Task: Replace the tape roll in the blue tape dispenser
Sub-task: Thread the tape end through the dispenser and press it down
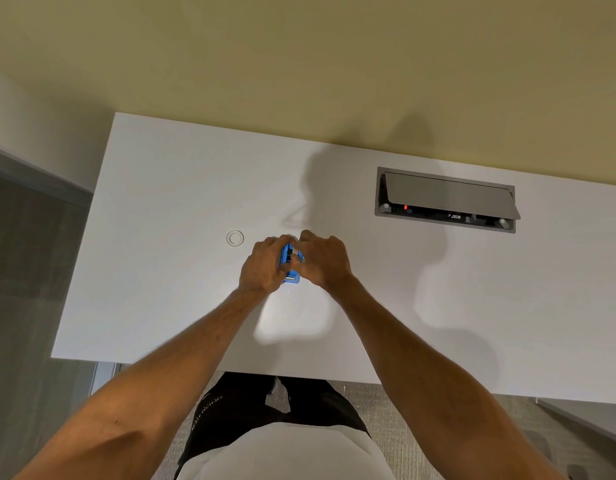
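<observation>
The blue tape dispenser [288,262] stands on the white desk [168,271], mostly covered by both hands. My left hand [263,265] wraps its left side, fingers curled over the top. My right hand [322,259] presses on its right side, fingertips at the top where a dark part shows in the slot. A metal cutter edge shows at the dispenser's near end. A small clear tape roll [235,238] lies flat on the desk to the left of my hands. Whether a roll sits inside the dispenser is hidden.
An open grey cable hatch [446,199] is set into the desk at the back right, with a red light inside. A yellowish wall runs behind the desk. The desk's left edge drops off to grey floor.
</observation>
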`<state>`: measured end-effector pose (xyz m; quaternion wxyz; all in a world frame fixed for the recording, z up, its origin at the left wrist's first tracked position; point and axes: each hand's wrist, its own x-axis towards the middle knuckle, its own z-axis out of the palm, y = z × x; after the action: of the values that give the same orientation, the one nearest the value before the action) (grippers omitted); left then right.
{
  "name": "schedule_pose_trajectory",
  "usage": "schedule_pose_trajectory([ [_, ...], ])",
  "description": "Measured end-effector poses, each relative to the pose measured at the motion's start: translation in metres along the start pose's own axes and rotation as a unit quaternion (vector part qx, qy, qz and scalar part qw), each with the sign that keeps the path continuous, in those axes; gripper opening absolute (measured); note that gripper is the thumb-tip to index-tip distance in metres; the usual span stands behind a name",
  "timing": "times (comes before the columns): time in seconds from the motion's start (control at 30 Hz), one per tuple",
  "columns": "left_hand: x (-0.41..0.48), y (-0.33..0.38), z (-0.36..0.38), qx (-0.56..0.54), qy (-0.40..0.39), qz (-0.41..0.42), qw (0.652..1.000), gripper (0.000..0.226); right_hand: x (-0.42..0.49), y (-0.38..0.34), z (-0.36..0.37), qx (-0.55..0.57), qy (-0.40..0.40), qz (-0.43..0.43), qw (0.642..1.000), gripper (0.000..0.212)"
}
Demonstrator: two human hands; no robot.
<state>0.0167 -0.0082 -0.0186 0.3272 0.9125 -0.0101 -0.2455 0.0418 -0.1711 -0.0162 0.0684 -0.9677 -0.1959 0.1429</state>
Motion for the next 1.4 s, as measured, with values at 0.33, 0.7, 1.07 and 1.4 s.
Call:
schedule_pose_trajectory([
  [0.33,0.000,-0.001,0.001,0.007,-0.002,-0.010,1.000,0.048,0.002,0.005,-0.003,0.041,-0.005,0.006,0.999,0.037],
  [0.7,0.001,-0.002,0.004,0.015,-0.005,-0.009,1.000,0.046,0.000,0.009,0.002,0.004,-0.013,-0.013,1.000,0.041],
  [1.07,-0.001,-0.005,0.006,0.026,0.002,-0.006,1.000,0.047,0.002,0.011,-0.001,0.003,-0.012,-0.012,1.000,0.039],
  [1.4,-0.003,-0.003,0.006,0.008,0.009,-0.009,1.000,0.044,0.005,0.007,-0.001,-0.031,-0.019,-0.015,0.999,0.040],
])
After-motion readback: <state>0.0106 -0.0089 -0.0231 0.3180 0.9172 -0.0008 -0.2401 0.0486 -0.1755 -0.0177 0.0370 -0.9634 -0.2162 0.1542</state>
